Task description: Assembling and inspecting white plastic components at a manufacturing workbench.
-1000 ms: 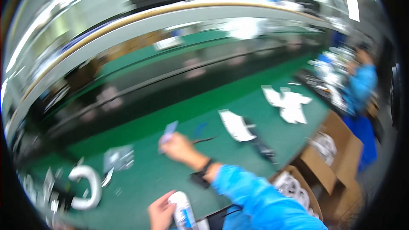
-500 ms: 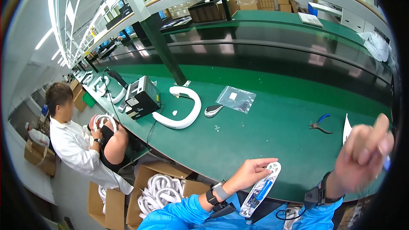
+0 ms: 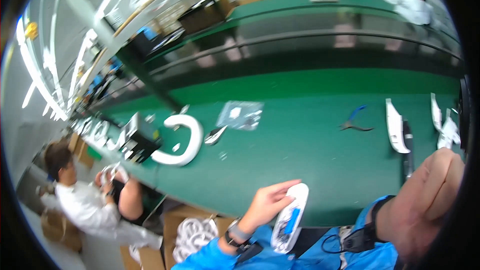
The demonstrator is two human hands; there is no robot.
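My left hand (image 3: 270, 202) is closed round the upper end of a long white plastic housing (image 3: 300, 195), tilted at the table's front edge. Inside its open face lie a blue battery-like block (image 3: 293, 220) and small electronic parts, blurred. At the right, my right hand (image 3: 425, 195) is raised with its fingers folded together; whatever they hold, if anything, is hidden. Beyond this hand are a black stick-like tool (image 3: 408, 152) and a curved white shell piece (image 3: 395, 129). Blue-handled pliers (image 3: 356, 117) lie farther in on the green table.
On the green table (image 3: 280, 150) lie a clear plastic bag (image 3: 241, 115), a shiny rounded piece (image 3: 215, 135) and a white U-shaped part (image 3: 196, 142). A black box (image 3: 139, 140) stands left. More white pieces (image 3: 448, 132) lie far right. A seated person (image 3: 85, 200) works beside cartons of white rings (image 3: 192, 237).
The view has swung right, bringing the white shell pieces and black tool into sight. My right hand has come lower and nearer, its fingers more folded. My left hand keeps hold of the housing.
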